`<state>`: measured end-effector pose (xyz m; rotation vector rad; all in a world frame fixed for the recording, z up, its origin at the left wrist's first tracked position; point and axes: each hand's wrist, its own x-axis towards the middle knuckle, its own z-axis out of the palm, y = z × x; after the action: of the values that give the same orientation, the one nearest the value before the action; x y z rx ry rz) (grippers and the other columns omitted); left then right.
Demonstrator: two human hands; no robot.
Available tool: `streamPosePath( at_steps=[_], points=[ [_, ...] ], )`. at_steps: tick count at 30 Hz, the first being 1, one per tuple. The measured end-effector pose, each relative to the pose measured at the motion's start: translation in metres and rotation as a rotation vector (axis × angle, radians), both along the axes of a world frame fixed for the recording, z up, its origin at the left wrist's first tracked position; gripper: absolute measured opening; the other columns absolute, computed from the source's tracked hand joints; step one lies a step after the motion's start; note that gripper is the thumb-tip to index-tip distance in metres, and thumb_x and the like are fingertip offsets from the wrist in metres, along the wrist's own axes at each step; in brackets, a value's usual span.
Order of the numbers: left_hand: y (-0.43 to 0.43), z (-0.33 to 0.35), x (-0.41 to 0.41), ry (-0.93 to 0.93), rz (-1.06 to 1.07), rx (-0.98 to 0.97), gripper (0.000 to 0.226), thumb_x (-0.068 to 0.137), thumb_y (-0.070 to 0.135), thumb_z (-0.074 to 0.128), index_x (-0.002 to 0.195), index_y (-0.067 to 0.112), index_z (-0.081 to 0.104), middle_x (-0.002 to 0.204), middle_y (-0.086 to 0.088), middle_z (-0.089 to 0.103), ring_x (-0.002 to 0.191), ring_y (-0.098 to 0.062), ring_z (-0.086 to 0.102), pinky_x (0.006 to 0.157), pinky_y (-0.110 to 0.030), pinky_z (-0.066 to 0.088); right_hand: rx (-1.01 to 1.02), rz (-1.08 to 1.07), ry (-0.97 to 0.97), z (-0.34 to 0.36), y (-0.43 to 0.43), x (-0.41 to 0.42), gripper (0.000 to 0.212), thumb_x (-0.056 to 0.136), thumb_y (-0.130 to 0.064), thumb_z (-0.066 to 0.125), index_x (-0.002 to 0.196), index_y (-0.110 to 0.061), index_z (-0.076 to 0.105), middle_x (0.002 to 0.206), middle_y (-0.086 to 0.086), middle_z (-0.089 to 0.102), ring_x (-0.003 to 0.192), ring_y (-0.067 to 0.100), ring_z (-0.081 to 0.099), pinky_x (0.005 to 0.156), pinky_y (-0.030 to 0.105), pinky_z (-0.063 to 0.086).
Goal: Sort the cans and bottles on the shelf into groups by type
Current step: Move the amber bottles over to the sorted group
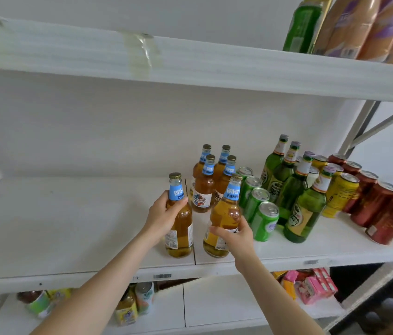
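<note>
Two amber bottles in hand, ready to join their group on the shelf (94,213).

Head view: left hand (164,215) fingers wrap the upright left amber bottle (180,228); right hand (235,234) fingers clasp the right amber bottle (224,213), which tilts slightly. Four matching bottles (211,180) stand just beyond both sets of fingers; green cans (258,204) crowd close beside the right fingers.

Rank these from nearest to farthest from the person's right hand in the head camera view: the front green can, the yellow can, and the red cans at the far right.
1. Front green can: just right of the right hand, beside the amber bottle its fingers hold.
2. Yellow can: further right, behind the green bottles.
3. Red cans: at the shelf's far right end.
</note>
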<state>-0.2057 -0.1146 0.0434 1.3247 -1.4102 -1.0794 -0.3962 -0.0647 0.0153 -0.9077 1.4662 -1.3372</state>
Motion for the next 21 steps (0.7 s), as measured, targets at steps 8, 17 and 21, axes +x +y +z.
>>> streamPosePath(
  at_steps=[8, 17, 21],
  points=[
    [0.008, -0.007, -0.067, 0.005, 0.079, -0.010, 0.038, 0.091, 0.044, 0.061, 0.125, 0.031, 0.051, 0.117, 0.007, 0.063, 0.110, -0.013, 0.059, 0.093, -0.032, 0.050, 0.004, 0.065, 0.035, -0.007, -0.007, -0.066, 0.067, 0.064, -0.010, 0.087, 0.120, -0.027, 0.055, 0.110, -0.005, 0.065, 0.099, 0.013, 0.059, 0.081, 0.033, 0.046],
    [-0.011, -0.014, -0.081, -0.051, 0.059, -0.036, 0.037, 0.091, 0.041, 0.062, 0.125, 0.032, 0.050, 0.115, 0.010, 0.063, 0.107, -0.009, 0.060, 0.090, -0.027, 0.051, -0.021, 0.086, 0.017, -0.022, -0.036, -0.072, 0.068, 0.060, -0.007, 0.089, 0.117, -0.026, 0.057, 0.107, -0.006, 0.066, 0.097, 0.011, 0.061, 0.075, 0.027, 0.049],
    [-0.024, -0.016, -0.080, -0.079, 0.023, -0.044, 0.035, 0.092, 0.039, 0.062, 0.124, 0.035, 0.049, 0.112, 0.014, 0.062, 0.103, -0.004, 0.060, 0.083, -0.019, 0.049, -0.045, 0.084, 0.052, -0.027, -0.056, -0.067, 0.074, 0.059, -0.010, 0.091, 0.121, -0.026, 0.055, 0.112, -0.005, 0.065, 0.103, 0.015, 0.062, 0.085, 0.034, 0.052]
  ],
)
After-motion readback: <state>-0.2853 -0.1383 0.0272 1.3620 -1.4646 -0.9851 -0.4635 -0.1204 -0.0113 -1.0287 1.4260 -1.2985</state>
